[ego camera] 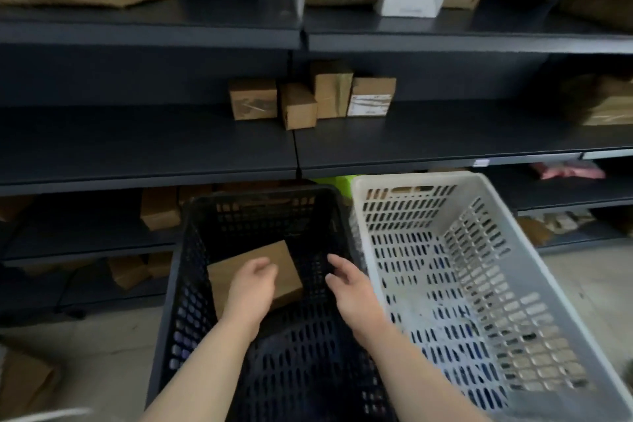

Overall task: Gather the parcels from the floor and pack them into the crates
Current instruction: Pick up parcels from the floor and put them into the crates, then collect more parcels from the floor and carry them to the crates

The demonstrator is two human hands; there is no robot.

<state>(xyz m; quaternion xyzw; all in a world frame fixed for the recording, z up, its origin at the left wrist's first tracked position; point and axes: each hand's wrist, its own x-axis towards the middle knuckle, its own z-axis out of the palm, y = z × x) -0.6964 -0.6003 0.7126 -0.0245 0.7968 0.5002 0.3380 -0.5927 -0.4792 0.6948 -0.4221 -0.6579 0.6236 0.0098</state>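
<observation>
A black perforated crate [191,250] stands on the floor before me, with a white perforated crate [479,267] touching its right side. One brown cardboard parcel [270,257] lies inside the black crate at its left. My left hand [251,288] hovers over that parcel with fingers loosely curled and nothing gripped. My right hand [349,284] is inside the black crate to the right of the parcel, fingers relaxed and holding nothing. The white crate holds no parcel that I can see.
Dark metal shelves [147,144] rise behind the crates. Several small brown boxes [311,96] sit on the middle shelf, more on the lower shelves [159,207]. A brown parcel [24,384] lies on the floor at the lower left.
</observation>
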